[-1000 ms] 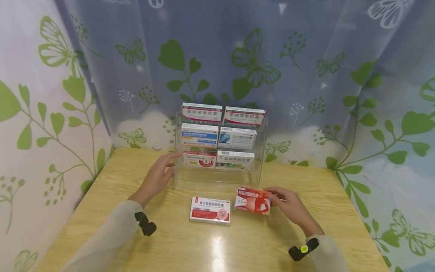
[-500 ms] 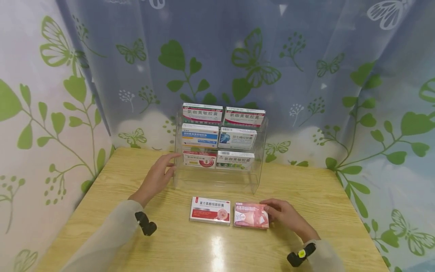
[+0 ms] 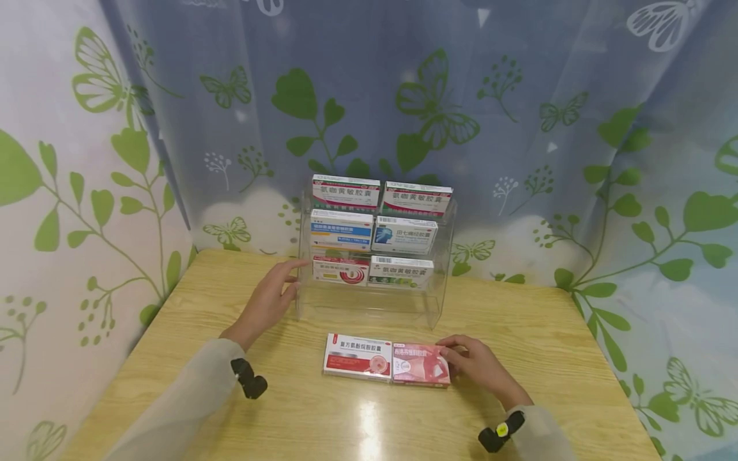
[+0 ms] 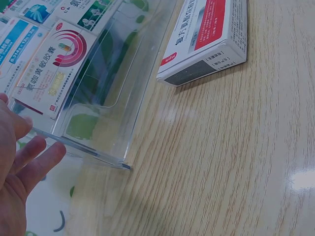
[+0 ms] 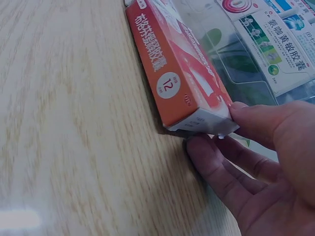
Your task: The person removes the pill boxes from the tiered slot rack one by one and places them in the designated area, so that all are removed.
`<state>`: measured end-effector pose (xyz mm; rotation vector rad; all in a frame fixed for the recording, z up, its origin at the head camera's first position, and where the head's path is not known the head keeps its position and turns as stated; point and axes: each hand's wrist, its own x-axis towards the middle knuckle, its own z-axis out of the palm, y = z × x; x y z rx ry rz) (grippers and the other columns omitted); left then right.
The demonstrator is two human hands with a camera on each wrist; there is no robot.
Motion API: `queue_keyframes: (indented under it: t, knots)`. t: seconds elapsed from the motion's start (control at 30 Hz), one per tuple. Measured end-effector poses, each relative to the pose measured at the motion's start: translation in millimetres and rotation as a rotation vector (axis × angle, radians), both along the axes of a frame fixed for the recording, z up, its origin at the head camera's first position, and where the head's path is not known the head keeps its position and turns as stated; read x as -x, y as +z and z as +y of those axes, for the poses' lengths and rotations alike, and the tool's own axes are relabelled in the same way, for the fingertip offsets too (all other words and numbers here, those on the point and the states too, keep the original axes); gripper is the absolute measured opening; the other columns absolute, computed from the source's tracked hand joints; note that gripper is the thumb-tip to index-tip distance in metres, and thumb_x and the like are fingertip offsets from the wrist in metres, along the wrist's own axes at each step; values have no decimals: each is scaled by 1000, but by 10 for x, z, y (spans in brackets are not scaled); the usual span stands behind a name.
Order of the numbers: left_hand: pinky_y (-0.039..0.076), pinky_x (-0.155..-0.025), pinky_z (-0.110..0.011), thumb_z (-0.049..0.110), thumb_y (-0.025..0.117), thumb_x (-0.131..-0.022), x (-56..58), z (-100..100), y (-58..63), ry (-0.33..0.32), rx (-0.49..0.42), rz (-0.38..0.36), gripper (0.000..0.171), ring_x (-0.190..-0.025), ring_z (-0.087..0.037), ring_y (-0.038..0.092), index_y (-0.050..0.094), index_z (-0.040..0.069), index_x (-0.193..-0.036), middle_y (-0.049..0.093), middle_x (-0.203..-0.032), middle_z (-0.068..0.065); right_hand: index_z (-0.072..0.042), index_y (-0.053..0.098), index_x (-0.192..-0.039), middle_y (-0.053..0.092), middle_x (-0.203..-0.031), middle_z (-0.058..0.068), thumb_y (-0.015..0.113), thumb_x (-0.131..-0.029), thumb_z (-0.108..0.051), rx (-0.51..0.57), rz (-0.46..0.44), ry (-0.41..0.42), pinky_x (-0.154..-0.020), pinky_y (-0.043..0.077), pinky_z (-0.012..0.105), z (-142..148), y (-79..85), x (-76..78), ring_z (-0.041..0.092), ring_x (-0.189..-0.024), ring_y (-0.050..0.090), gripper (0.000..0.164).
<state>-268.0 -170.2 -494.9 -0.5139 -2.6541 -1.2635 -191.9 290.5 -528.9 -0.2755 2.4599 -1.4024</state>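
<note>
My right hand [image 3: 481, 368] holds a red-and-pink medicine box [image 3: 419, 365] by its right end. In the right wrist view, that box [image 5: 179, 69] has fingertips at its end corners, close above the wood. Directly to its left lies a white-and-red medicine box [image 3: 357, 356], the two edges side by side. Straight, relaxed fingers of my left hand [image 3: 266, 307] touch the left side of a clear acrylic rack [image 3: 369, 306]. The left wrist view has these fingertips [image 4: 55, 151] along the rack's side panel.
Several medicine boxes stand in pairs on the rack's tiers, among them a blue-and-white one [image 3: 341, 232] and a green-and-white one [image 3: 400, 274]. The rack's lowest tier holds nothing. A leaf-patterned curtain [image 3: 369, 96] closes off the back and sides of the wooden table [image 3: 305, 416].
My right hand has lowered the red-and-pink box toward the table and moved it left, against the white-and-red box. My left hand has stayed at the rack's side.
</note>
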Motion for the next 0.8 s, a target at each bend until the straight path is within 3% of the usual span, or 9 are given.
queue_keyframes:
  t: [0.2,0.43,0.57,0.8]
  knots:
    - [65,-100,-54,1,56,-112,3,-1,11,4,1,-5,52,-129,-43,68,49,17,-161,50,-160,-20,4,68,-135,66,-135,27,65,-111,-22,-15,-7,-30,-72,65,28,-31,-12,4,17,-89,77,35]
    - [66,-99,-52,0,55,-112,1,3,7,8,-2,-10,52,-130,-43,68,50,17,-161,50,-160,-20,4,66,-139,69,-135,28,64,-112,-22,-32,5,-26,-74,68,31,-8,9,29,21,-88,79,37]
    - [66,-98,-51,0,56,-112,-4,2,4,4,-7,-9,52,-129,-43,68,50,17,-160,50,-160,-20,2,65,-141,70,-134,25,63,-113,-24,-48,37,-70,-75,69,32,24,60,44,23,-85,79,39]
    - [65,-99,-56,1,57,-112,-18,4,14,-1,3,5,52,-128,-43,69,50,17,-161,51,-160,-21,-3,68,-140,76,-128,20,61,-114,-27,-62,257,-168,-87,69,39,-49,259,191,30,-100,79,37]
